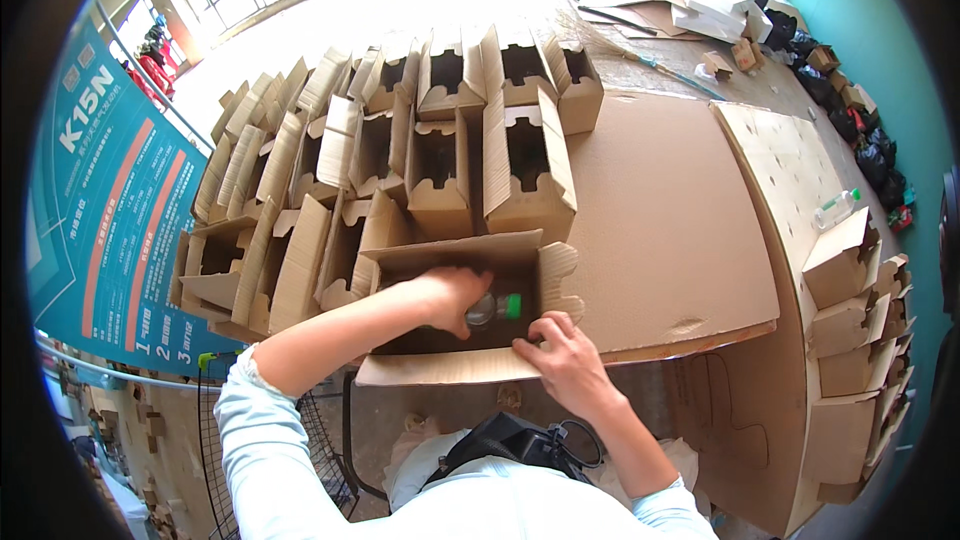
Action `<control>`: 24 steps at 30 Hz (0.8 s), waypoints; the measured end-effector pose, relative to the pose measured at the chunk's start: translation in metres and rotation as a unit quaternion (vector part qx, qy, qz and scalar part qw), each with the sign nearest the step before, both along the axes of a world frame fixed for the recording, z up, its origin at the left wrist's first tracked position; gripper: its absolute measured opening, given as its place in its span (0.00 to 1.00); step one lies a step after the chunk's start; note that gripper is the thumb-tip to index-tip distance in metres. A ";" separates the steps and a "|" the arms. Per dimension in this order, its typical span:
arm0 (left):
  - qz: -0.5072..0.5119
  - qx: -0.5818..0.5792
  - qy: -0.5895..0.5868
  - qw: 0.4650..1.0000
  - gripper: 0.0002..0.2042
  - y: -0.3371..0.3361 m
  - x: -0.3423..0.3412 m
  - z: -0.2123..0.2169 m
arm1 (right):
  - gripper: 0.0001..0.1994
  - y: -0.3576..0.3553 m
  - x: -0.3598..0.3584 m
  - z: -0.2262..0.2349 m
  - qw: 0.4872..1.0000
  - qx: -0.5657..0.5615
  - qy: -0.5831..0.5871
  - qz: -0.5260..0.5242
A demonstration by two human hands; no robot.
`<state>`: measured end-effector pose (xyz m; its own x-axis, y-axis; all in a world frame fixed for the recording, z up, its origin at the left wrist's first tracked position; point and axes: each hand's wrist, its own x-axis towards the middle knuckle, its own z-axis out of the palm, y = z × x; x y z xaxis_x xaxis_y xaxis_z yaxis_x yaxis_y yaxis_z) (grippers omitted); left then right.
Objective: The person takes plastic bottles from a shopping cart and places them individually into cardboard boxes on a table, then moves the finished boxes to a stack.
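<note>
An open cardboard box point(450, 367) stands at the table's near edge, with its flaps spread outward. My left hand point(455, 298) reaches down inside it, its fingers closed around a clear plastic bottle point(483, 311) with a green cap. The bottle lies on its side, cap pointing right; the hand hides part of it. At the box's near right corner, my right hand point(562, 352) pinches the cardboard edge with bent fingers.
Rows of open cardboard boxes point(437, 175) crowd the left and far side. A flat cardboard sheet point(670, 230) covers the table to the right. Beyond it, a clear bottle point(837, 208) lies near more boxes point(845, 325). A black wire cart point(215, 440) stands at lower left.
</note>
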<state>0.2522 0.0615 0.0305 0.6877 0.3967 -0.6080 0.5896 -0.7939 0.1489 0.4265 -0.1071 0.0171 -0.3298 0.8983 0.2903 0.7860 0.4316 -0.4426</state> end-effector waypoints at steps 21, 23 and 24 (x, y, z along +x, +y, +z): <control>0.007 0.157 -0.279 0.947 0.05 -0.034 -0.051 0.026 | 0.28 0.020 -0.009 0.000 0.999 -0.032 -0.003 -0.031; 0.086 0.231 -0.469 0.848 0.07 -0.070 -0.111 0.053 | 0.26 0.021 -0.013 0.002 0.999 -0.037 -0.006 -0.030; 0.142 0.250 -0.545 0.788 0.06 -0.087 -0.143 0.063 | 0.25 0.022 -0.015 0.006 0.998 -0.040 -0.012 -0.037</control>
